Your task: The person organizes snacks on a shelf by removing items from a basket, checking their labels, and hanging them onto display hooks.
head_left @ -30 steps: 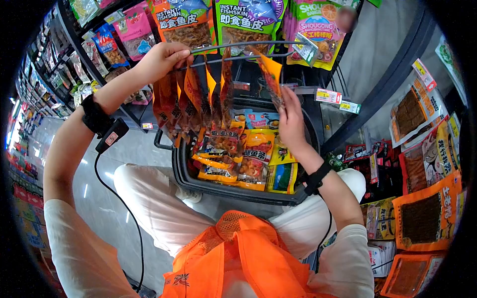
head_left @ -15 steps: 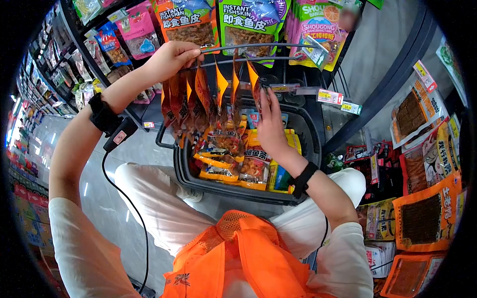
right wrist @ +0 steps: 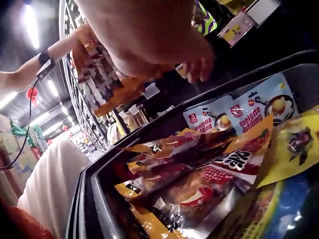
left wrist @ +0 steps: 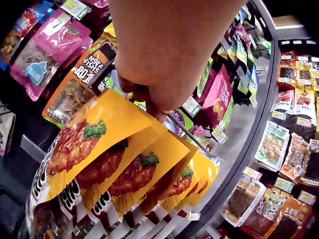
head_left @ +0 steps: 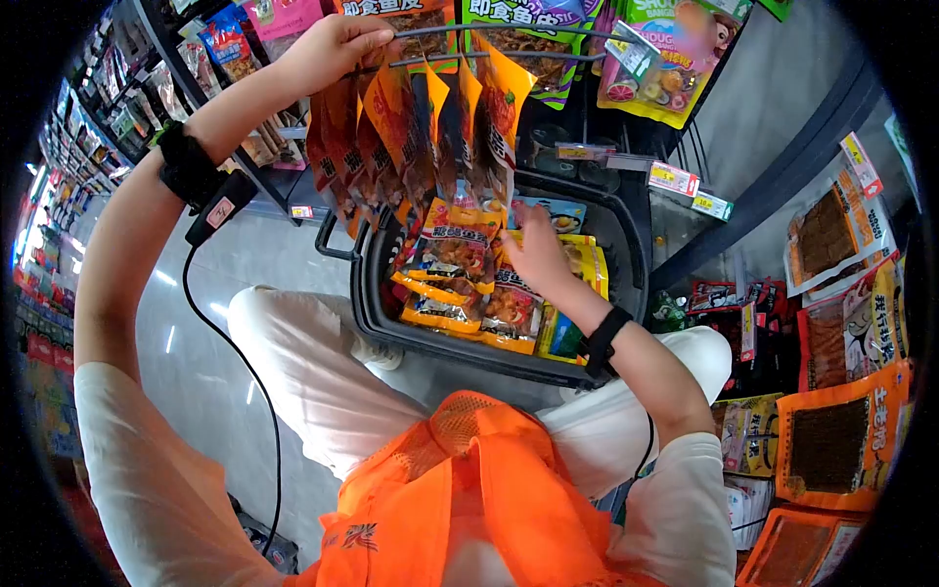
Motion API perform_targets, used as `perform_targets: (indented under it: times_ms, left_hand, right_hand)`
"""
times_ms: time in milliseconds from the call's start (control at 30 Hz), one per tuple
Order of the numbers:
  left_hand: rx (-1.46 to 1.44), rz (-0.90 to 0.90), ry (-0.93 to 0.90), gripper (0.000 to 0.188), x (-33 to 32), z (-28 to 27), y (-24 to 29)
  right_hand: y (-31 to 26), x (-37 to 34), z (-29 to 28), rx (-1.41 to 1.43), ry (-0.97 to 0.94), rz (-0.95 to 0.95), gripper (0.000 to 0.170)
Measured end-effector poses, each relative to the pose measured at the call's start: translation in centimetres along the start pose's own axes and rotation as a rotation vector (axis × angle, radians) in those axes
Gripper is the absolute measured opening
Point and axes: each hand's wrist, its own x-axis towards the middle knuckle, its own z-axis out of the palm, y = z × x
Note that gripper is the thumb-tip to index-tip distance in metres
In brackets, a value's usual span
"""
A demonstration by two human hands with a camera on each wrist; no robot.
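Note:
In the head view, my left hand [head_left: 347, 47] is up at the top, its fingers curled round a metal display hook [head_left: 548, 29]. From the hook hangs a row of orange-yellow snack bags [head_left: 499, 98], printed with red food and green garnish in the left wrist view. My right hand [head_left: 540, 256] is over the black shopping basket [head_left: 469, 357], just below the frontmost hanging bag, fingers loosely bent and holding nothing. Inside the basket lie more orange snack bags [head_left: 455, 249], yellow packs [head_left: 592, 269] and light blue pudding pouches [right wrist: 256, 112].
Fish skin bags [head_left: 533, 68] and a pink-and-yellow candy bag [head_left: 650, 73] hang behind the hook. Price tags [head_left: 673, 179] stick out along the shelf edge above the basket. More packaged snacks [head_left: 831, 430] fill the right side. The basket stands between the person's knees.
My right hand slid the frontmost bag left along the hook toward the others, let go and dropped down over the basket. The left hand keeps its grip; the view has tilted down.

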Motion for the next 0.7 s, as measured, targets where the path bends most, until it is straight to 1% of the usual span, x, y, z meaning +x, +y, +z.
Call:
perform_targets:
  times_ms: [33, 67, 100, 167, 200, 233, 267, 300, 333, 367, 400, 433, 467, 500, 533, 567, 600, 633, 667, 700]
  left_hand:
    - [-0.045, -0.059, 0.008, 0.029, 0.0, -0.1, -0.5]
    - [0.017, -0.042, 0.034, 0.029, 0.0, -0.2, -1.1]
    - [0.016, -0.042, 0.032, 0.029, -0.1, -0.2, -1.1]
    - [0.091, -0.029, 0.063, 0.029, -0.3, -0.4, -0.8]
    - [0.095, -0.026, 0.065, 0.029, -0.6, -0.5, -0.7]
    - [0.035, -0.024, 0.063, 0.027, -0.9, -0.5, -0.7]
    - [-0.02, -0.022, 0.059, 0.027, -1.1, -0.6, -0.8]
    - [0.008, 0.011, 0.066, 0.026, -1.3, -0.6, -0.8]
    - [-0.002, -0.026, 0.062, 0.027, -1.6, -0.6, -0.9]
    - [-0.013, -0.064, 0.06, 0.027, -2.0, -0.7, -1.0]
    - [0.006, -0.04, 0.069, 0.026, -2.2, -0.8, -1.7]
    - [0.011, -0.067, 0.022, 0.026, -2.5, -1.2, -1.0]
    - [0.042, -0.027, 0.035, 0.026, -2.8, -1.3, -1.4]
    - [0.072, 0.014, 0.05, 0.026, -2.9, -1.3, -1.8]
    - [0.075, 0.011, 0.055, 0.026, -3.1, -1.5, -1.8]
    - [0.056, -0.015, 0.051, 0.026, -3.4, -1.3, -1.7]
    - [0.037, -0.041, 0.047, 0.026, -3.6, -1.0, -1.6]
    - [0.028, -0.047, 0.046, 0.026, -3.6, -0.8, -1.5]
    - [0.056, -0.032, 0.008, 0.026, -3.6, -0.7, -1.1]
    - [0.085, -0.012, -0.029, 0.026, -3.4, -0.5, -0.8]
  right_hand:
    - [-0.2, 0.1, 0.7, -0.077, -0.126, 0.074, 0.049]
    - [0.1, 0.3, 2.1, -0.057, -0.232, 0.169, 0.054]
    - [0.1, 0.2, 3.2, -0.057, -0.232, 0.171, 0.054]
    - [-0.4, 0.0, 4.9, -0.056, -0.329, 0.266, 0.061]
    - [-1.2, 0.2, 5.1, -0.168, -0.406, 0.265, 0.067]
    - [-1.4, -0.2, 6.3, -0.255, -0.324, 0.196, 0.061]
    - [-1.8, -0.3, 6.6, -0.292, -0.377, 0.164, 0.055]
    - [-2.7, -0.2, 6.5, -0.326, -0.431, 0.131, 0.051]
    - [-2.7, 0.2, 6.8, -0.316, -0.428, 0.124, 0.051]
    - [-2.3, 0.9, 7.0, -0.111, -0.378, 0.141, 0.048]
    - [-1.9, 1.7, 6.9, 0.091, -0.329, 0.157, 0.046]
    - [-2.0, 2.6, 6.2, 0.158, -0.148, 0.189, 0.039]
    - [-1.5, 3.2, 6.0, 0.119, 0.234, -0.01, 0.025]
    - [-4.1, 3.4, 2.2, 0.287, 0.348, -0.186, 0.013]
    - [-5.7, 3.8, -0.4, 0.274, 0.41, -0.332, 0.01]
    - [-7.3, 4.2, -3.4, 0.153, 0.483, -0.547, 0.011]
    - [-8.5, 5.1, -6.3, 0.076, 0.502, -0.722, 0.014]
    - [-9.5, 6.0, -8.9, -0.085, 0.539, -0.822, 0.016]
    - [-10.1, 7.1, -10.9, -0.184, 0.556, -0.848, 0.02]
    - [-10.3, 8.3, -12.4, -0.254, 0.542, -0.823, 0.024]
